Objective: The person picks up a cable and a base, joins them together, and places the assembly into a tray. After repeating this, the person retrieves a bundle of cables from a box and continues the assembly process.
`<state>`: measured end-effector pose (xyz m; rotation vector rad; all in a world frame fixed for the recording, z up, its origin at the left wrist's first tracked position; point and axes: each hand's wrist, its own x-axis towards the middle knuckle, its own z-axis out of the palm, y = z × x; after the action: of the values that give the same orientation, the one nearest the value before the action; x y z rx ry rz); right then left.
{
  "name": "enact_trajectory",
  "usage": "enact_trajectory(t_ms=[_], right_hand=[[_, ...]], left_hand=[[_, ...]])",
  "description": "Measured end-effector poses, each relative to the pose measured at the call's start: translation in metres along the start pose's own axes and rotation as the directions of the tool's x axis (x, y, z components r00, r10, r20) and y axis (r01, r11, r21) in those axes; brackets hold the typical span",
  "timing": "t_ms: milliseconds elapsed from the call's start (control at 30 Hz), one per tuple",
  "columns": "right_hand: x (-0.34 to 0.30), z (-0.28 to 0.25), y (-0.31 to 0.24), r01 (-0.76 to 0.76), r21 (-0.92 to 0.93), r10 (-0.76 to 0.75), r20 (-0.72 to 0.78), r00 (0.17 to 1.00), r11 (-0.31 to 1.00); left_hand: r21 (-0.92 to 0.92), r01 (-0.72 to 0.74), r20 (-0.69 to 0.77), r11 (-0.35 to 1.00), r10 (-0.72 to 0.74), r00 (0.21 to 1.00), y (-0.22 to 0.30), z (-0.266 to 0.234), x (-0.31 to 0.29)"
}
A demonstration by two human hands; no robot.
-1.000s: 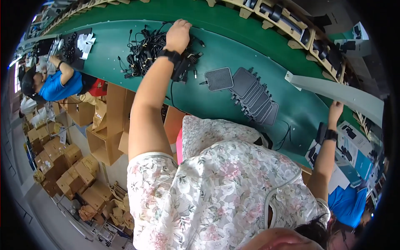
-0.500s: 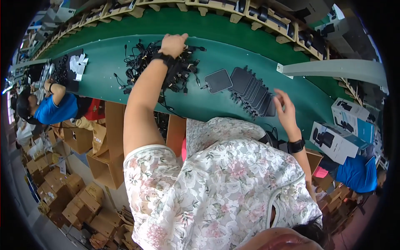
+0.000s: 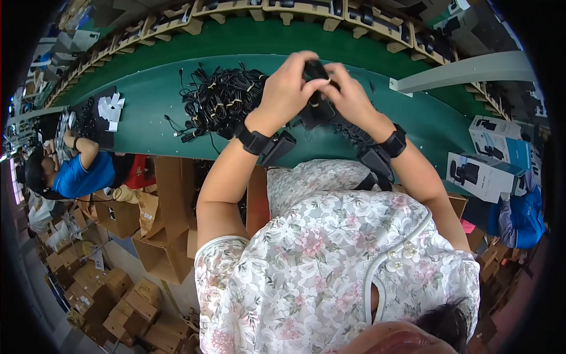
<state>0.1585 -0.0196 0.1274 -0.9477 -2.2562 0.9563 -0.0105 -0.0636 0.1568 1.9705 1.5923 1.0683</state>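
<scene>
Over the green table (image 3: 147, 130), both my hands are raised close together around a dark coiled cable (image 3: 316, 71), blurred and partly covered by fingers. My left hand (image 3: 284, 91) grips it from the left, thumb stretched across toward the other hand. From the other side, my right hand (image 3: 352, 101) closes its fingers on it. Left of them lies a tangled heap of black cables (image 3: 221, 97), tied in small bundles. Below the hands rests a flat dark pad (image 3: 318, 117), and a row of similar pads (image 3: 354, 133) is mostly hidden by my right hand and wrist.
Boxes with printed pictures (image 3: 480, 177) stand at the table's right end. A grey metal arm (image 3: 466, 71) crosses the far right. Racks with tan holders (image 3: 283, 9) line the back. A co-worker in blue (image 3: 85, 171) sits at left; cardboard boxes (image 3: 165, 253) stand on the floor.
My left hand has left the cable heap with a cable and moved right. My right hand has come up from beside the pads to meet it; both now hold the cable.
</scene>
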Motion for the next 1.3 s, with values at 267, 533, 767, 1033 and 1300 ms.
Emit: enact_trajectory(t_ms=[267, 533, 767, 1033, 1300], right_hand=[[-0.016, -0.031, -0.019, -0.383, 0.773, 0.549, 0.054, 0.834, 0.506], [-0.050, -0.036, -0.001, -0.320, 0.362, 0.421, -0.244, 0.874, 0.875], [-0.057, -0.042, -0.003, -0.302, 0.695, 0.503, -0.100, 0.858, 0.653], [-0.048, -0.061, -0.029, -0.299, 0.157, 0.299, 0.019, 0.954, 0.941], [-0.042, -0.057, -0.017, -0.473, 0.392, 0.514, 0.001, 0.858, 0.789]], left_hand=[[-0.574, 0.207, 0.037, 0.792, -0.227, 0.973, -0.013, 0.059, -0.012], [0.059, 0.061, -0.019, 0.996, -0.060, 0.998, -0.013, 0.052, -0.022], [-0.459, 0.150, 0.016, 0.876, -0.161, 0.987, -0.001, 0.059, -0.015], [-0.522, 0.054, -0.020, 0.851, -0.075, 0.997, -0.004, 0.061, -0.021], [-0.810, 0.553, 0.539, 0.193, -0.127, 0.833, 0.015, 0.078, -0.012]])
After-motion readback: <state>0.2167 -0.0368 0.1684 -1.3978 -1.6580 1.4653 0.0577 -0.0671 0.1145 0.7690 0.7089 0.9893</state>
